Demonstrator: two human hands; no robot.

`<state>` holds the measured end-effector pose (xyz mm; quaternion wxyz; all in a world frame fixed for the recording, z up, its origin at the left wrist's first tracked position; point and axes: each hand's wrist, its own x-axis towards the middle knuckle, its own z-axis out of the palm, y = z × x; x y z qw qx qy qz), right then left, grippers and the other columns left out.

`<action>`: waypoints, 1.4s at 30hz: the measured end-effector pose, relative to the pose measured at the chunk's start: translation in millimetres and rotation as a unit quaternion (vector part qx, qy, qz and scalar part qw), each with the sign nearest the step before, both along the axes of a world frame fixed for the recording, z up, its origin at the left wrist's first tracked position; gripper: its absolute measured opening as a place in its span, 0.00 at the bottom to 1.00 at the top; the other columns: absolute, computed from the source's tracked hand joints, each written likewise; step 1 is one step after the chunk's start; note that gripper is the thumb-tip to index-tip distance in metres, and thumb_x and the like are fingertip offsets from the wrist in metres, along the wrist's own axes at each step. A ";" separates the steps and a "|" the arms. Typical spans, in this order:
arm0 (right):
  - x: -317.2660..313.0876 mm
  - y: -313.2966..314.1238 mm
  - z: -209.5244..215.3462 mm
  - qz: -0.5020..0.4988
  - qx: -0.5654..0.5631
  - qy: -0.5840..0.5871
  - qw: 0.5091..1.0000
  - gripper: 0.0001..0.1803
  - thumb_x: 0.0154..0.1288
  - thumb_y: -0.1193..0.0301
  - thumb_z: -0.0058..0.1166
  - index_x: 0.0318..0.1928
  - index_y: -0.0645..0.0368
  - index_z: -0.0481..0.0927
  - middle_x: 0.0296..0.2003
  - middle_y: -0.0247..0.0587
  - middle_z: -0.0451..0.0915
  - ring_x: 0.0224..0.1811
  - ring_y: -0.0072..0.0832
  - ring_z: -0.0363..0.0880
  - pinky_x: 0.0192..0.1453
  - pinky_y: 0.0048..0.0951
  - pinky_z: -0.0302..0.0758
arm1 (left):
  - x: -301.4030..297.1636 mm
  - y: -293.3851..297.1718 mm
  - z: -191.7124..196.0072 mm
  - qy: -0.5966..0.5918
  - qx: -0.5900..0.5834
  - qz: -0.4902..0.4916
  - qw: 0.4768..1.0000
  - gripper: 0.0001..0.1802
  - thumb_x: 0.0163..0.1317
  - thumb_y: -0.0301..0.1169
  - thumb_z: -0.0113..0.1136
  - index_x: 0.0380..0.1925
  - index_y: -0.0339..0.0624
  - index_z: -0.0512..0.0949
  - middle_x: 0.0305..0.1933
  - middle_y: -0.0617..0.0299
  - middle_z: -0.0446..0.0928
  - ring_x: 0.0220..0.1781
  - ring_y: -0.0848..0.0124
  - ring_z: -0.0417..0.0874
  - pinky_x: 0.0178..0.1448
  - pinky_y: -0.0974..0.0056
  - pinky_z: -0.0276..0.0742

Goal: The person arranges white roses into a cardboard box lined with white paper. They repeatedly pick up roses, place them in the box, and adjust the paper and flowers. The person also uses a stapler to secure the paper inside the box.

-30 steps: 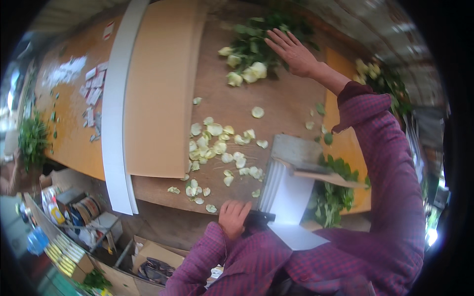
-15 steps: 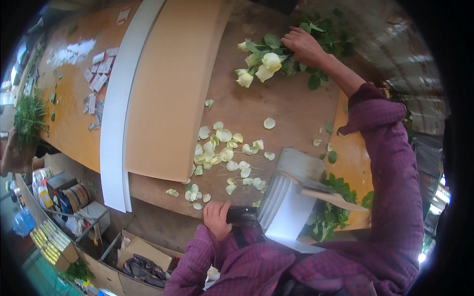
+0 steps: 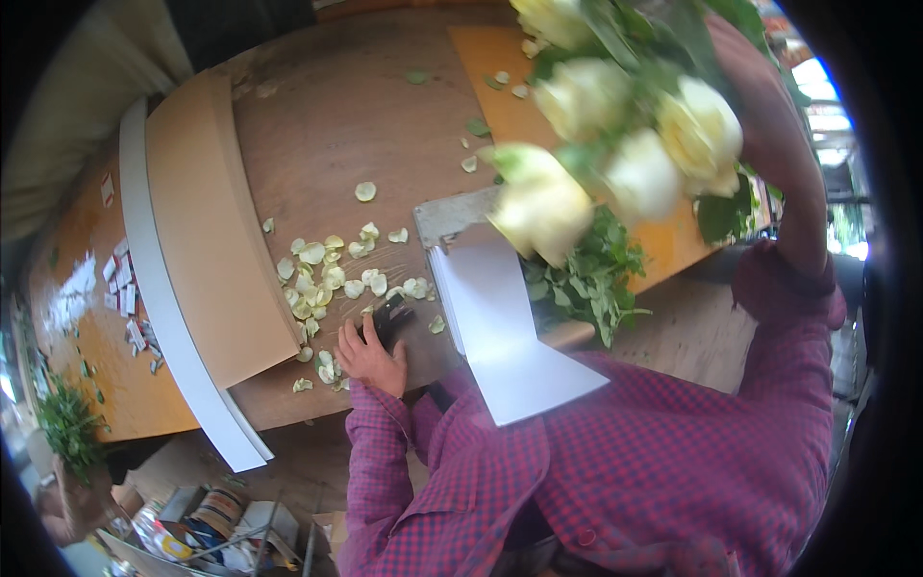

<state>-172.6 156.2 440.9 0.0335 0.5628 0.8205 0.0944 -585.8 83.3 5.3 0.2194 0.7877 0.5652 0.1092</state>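
My right hand (image 3: pixel 742 72) grips the stems of several pale yellow roses (image 3: pixel 697 139) at the upper right. Their blooms hang close in front of me, blurred, and leaves hide most of its fingers. My left hand (image 3: pixel 373 363) lies on the brown table (image 3: pixel 336 115) near its front edge, fingers spread. It touches a small black phone-like device (image 3: pixel 392 315), partly covered by the fingers. Loose rose petals (image 3: pixel 310 284) are scattered beside and beyond that hand. A folded white sheet (image 3: pixel 500 317) on a grey block (image 3: pixel 447 216) stands between my hands.
Long brown cardboard (image 3: pixel 207 240) and white strips (image 3: pixel 163 279) lie across the table's left. Cut leaves (image 3: pixel 596 279) pile behind the sheet. Small cards (image 3: pixel 120 279) and greenery (image 3: pixel 67 418) sit far left. A cluttered crate (image 3: pixel 221 529) stands below, and another person's arm (image 3: pixel 72 505) shows there.
My right hand has lifted the roses off the table and swung them toward me. The left hand, earlier at the edge round the black device, now lies farther onto the table. The view has shifted.
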 end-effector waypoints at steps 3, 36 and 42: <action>10.6 -83.0 -12.0 -0.061 -0.018 0.076 0.995 0.26 0.60 0.69 0.66 0.59 0.66 0.83 0.54 0.54 0.83 0.60 0.54 0.78 0.66 0.46 0.73 | 13.2 -3.3 29.5 -0.193 -0.010 -0.058 0.980 0.31 0.64 0.28 0.71 0.68 0.37 0.76 0.66 0.45 0.78 0.70 0.49 0.77 0.75 0.47 0.71; -58.1 -175.3 -274.7 -0.048 0.039 0.277 0.959 0.05 0.56 0.67 0.63 0.30 0.52 0.80 0.30 0.32 0.76 0.41 0.35 0.76 0.43 0.38 0.72 | 97.5 -0.2 68.7 -0.360 -0.134 -0.086 0.919 0.25 0.65 0.17 0.68 0.62 0.38 0.81 0.55 0.54 0.79 0.46 0.67 0.86 0.50 0.64 0.89; -78.9 -186.8 -287.2 -0.044 -0.149 0.273 0.949 0.06 0.56 0.67 0.63 0.27 0.55 0.81 0.31 0.37 0.79 0.44 0.41 0.81 0.41 0.43 0.76 | 112.8 3.1 86.8 -0.336 -0.073 -0.058 0.937 0.22 0.63 0.16 0.69 0.57 0.37 0.83 0.53 0.52 0.80 0.41 0.68 0.86 0.45 0.63 0.88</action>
